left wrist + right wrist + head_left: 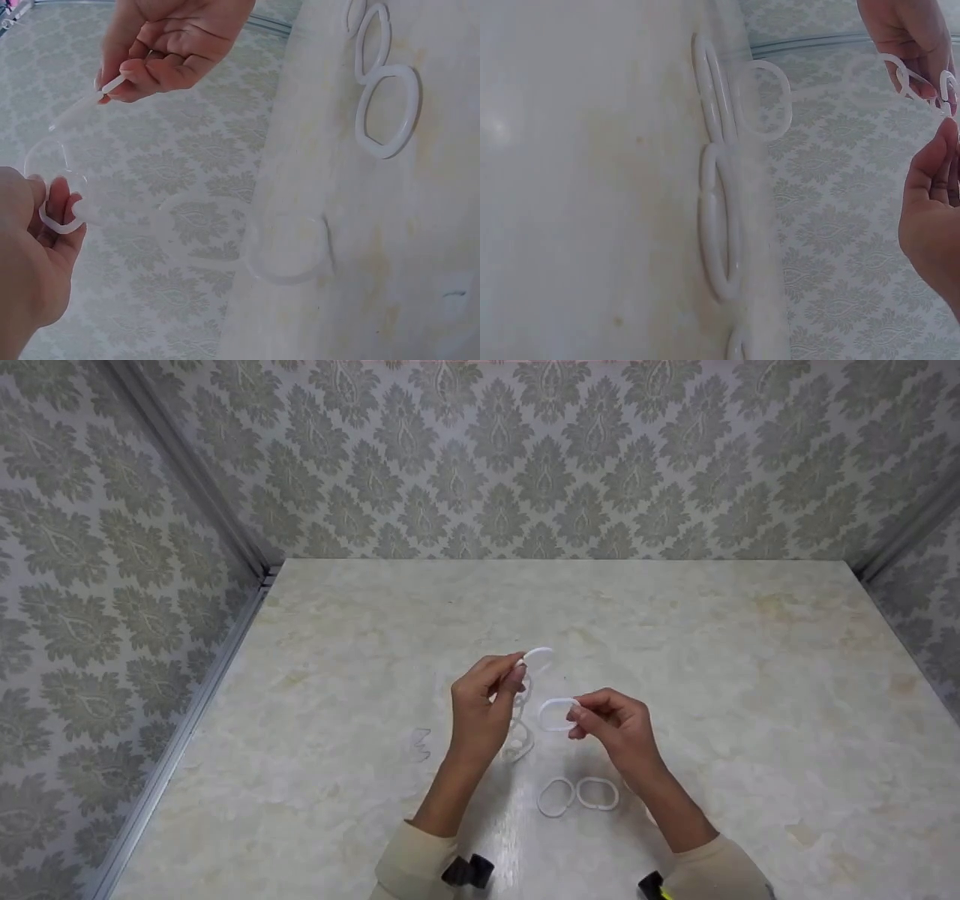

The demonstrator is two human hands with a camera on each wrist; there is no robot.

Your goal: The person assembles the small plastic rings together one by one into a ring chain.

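- Patterned wallpaper (495,457) behind & at sides; pale marbled tabletop (712,660) in front, nearly all the kit near the person's side.
- L hand (487,705): pinching a white link (538,650) b/w thumb & fingers, held above the tbl.
- More white links run down from that hand as a chain (247,261), partly hidden behind it in head view. Exact count unclear; can't tell whether the far end lies on the tbl or hangs just over it.
- R hand (615,724): gripping one oval link (557,700) at its end, thumb vs. fingers. In head view it's near the L-hand link but apart, so prob. not joined yet.
- On the tbl b/w the forearms: left loose link (555,814) & right loose link (598,808), side by side, touching or nearly. Another link (735,345) shows only in part, near R forearm.
- Done, my read: several links joined, i.e. chaining well started.
- Left, my read: the R-hand link + at least 3 on tbl; any others out of view, unknown.
- Faint clear shape (421,744) L of the chain; can't ID.
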